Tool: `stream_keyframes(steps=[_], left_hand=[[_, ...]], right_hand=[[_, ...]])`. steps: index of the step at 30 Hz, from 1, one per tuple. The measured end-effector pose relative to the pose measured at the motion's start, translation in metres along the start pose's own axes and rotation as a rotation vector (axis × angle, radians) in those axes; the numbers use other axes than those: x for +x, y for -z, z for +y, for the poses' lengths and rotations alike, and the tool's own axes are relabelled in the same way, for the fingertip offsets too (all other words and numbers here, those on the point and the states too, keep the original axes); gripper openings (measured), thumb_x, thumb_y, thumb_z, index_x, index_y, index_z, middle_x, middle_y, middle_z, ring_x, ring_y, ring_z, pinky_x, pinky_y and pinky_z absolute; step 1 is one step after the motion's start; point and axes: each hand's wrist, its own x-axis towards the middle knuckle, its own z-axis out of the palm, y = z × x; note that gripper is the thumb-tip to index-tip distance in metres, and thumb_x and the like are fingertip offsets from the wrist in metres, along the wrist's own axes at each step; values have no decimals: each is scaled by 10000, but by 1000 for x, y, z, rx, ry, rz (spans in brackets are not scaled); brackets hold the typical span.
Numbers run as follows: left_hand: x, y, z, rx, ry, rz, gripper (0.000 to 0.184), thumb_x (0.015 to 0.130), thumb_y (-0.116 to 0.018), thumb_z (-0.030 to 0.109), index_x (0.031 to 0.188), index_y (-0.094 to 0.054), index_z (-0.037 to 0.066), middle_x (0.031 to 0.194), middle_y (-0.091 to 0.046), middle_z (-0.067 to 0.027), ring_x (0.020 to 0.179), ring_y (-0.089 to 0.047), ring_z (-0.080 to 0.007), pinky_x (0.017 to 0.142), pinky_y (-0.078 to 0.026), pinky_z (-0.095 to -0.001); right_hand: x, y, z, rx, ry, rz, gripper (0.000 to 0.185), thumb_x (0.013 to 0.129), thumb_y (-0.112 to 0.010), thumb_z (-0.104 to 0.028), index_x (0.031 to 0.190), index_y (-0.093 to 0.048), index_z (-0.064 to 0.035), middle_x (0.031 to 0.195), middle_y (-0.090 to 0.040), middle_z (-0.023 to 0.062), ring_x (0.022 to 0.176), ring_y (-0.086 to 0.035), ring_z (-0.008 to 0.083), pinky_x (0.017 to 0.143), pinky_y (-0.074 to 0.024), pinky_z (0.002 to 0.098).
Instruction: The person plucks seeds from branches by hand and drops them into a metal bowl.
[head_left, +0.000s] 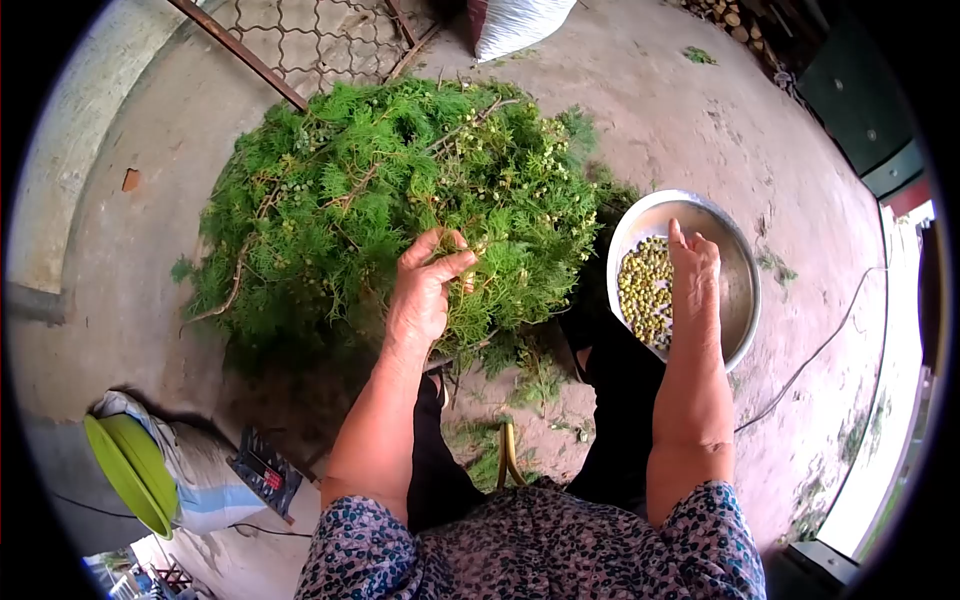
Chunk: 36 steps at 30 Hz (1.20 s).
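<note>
A large heap of green conifer branches (350, 190) with small pale green cones lies on the ground before me. At its near right part, my left hand (425, 285) pinches a green sprig (475, 250) between thumb and fingers. To the right stands a round metal basin (740, 290), partly filled with small yellow-green cones (643, 285). Over the basin hangs my right hand (693, 250), its index finger stretched out and the other fingers curled. My right forearm hides part of the cones. Whether anything small is in that hand does not show.
A lime-green tub (130, 470) and a white sack (205, 480) sit at lower left. Another white sack (520, 25) stands at the top, beside a metal grid (310, 40). Stacked firewood (740, 25) is at upper right. A thin cable (815, 355) runs along the right-hand floor.
</note>
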Motion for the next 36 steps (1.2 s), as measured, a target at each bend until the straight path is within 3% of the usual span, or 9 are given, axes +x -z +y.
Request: stream_keyframes(steps=[3, 4, 13, 20, 27, 32, 33, 35, 36], left_hand=[[4, 4, -3, -31, 34, -97, 160, 728, -602, -30, 834, -586, 88, 776, -589, -7, 709, -576, -134, 485, -417, -267], [3, 2, -3, -7, 15, -101, 168, 727, -602, -8, 865, -570, 83, 779, -590, -16, 699, -580, -137, 496, -403, -252], [-4, -12, -3, 68, -73, -101, 340, 719, -579, 24, 1047, -505, 73, 871, -590, -12, 709, -540, -93, 543, -383, -223], [-4, -17, -16, 250, -362, -5, 350, 718, -514, -68, 1039, -523, 71, 800, -576, -26, 708, -541, -91, 566, -387, -193], [1, 10, 2, -94, -78, 81, 135, 761, -574, 100, 887, -557, 57, 643, -496, -10, 505, -390, -96, 462, -298, -226], [3, 26, 4, -244, -27, 12, 126, 804, -548, 167, 860, -533, 55, 537, -409, 10, 414, -316, -82, 431, -246, -226], [2, 27, 5, -233, -37, -14, 133, 814, -544, 181, 860, -529, 57, 518, -393, 21, 400, -307, -74, 425, -243, -224], [4, 32, 4, -222, -47, -41, 141, 824, -541, 194, 859, -525, 58, 499, -378, 33, 387, -299, -67, 419, -241, -223], [10, 40, -3, -30, -160, -60, 149, 832, -538, 208, 855, -525, 61, 485, -371, 43, 378, -295, -62, 414, -239, -219]], right_hand=[[-85, -39, 31, -363, 1, -299, 152, 895, -403, -47, 937, -468, 84, 835, -524, 132, 687, -528, 197, 651, -507, 257], [-74, -31, 31, -607, -203, -806, 187, 884, -449, -67, 1027, -486, 48, 772, -538, 85, 645, -523, 150, 564, -461, 222], [-200, -33, 118, -1422, -211, -1277, 237, 826, -561, -56, 1043, -553, 38, 712, -572, 49, 501, -520, 64, 399, -364, 179], [-215, -21, 124, -1350, 229, -990, 169, 784, -605, -48, 940, -618, 16, 702, -596, 47, 462, -517, 70, 380, -374, 194], [-108, -11, 49, -972, 319, -332, 288, 779, -463, -28, 1046, -529, 57, 786, -578, 91, 620, -581, 155, 526, -459, 248], [-29, 9, -11, -1925, 1138, 190, 264, 754, -486, -48, 985, -583, 33, 872, -616, 190, 712, -581, 233, 673, -471, 349], [-37, 7, -6, -1924, 1140, 189, 264, 754, -486, -48, 985, -583, 33, 872, -616, 190, 712, -581, 233, 673, -471, 349], [-75, -3, 17, -1584, 1034, -457, 200, 787, -509, -71, 931, -600, 36, 819, -628, 158, 664, -581, 211, 653, -487, 333], [-105, -8, 34, -1488, 685, -567, 196, 810, -503, -92, 928, -607, 25, 773, -621, 121, 632, -574, 175, 597, -475, 292]])
